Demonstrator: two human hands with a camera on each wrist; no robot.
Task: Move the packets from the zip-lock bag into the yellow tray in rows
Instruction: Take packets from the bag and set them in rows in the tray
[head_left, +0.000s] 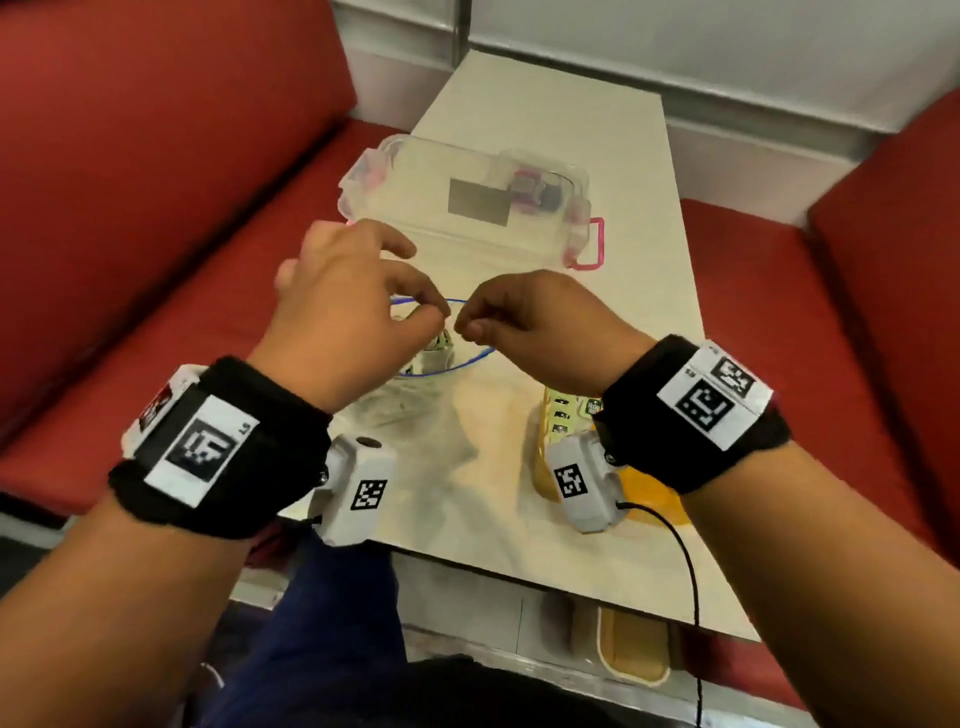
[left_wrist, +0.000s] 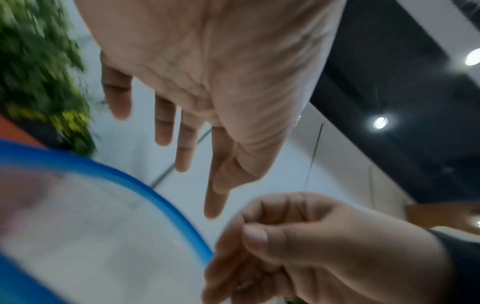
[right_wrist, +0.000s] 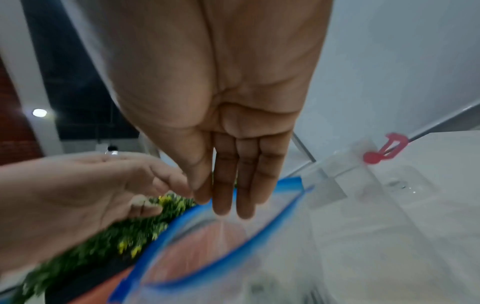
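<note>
A clear zip-lock bag (head_left: 410, 410) with a blue rim (head_left: 457, 364) stands open on the table, and small packets (head_left: 440, 344) show inside its mouth. My right hand (head_left: 467, 332) pinches the rim between thumb and fingers; the pinch is also clear in the right wrist view (right_wrist: 207, 201). My left hand (head_left: 441, 314) hovers just over the mouth, beside the right one. Its fingers are mostly straight, the thumb lies along the index, and nothing shows between them (left_wrist: 215, 205). The yellow tray (head_left: 540, 467) lies at the near right, partly hidden under my right wrist, with packets (head_left: 563, 410) along its far end.
A clear lidded box (head_left: 467, 176) with pink latches (head_left: 592, 244) stands just behind the bag. The narrow cream table (head_left: 597, 338) has red bench seats (head_left: 156, 208) on both sides. A black cable (head_left: 685, 561) hangs off my right wrist over the table's near edge.
</note>
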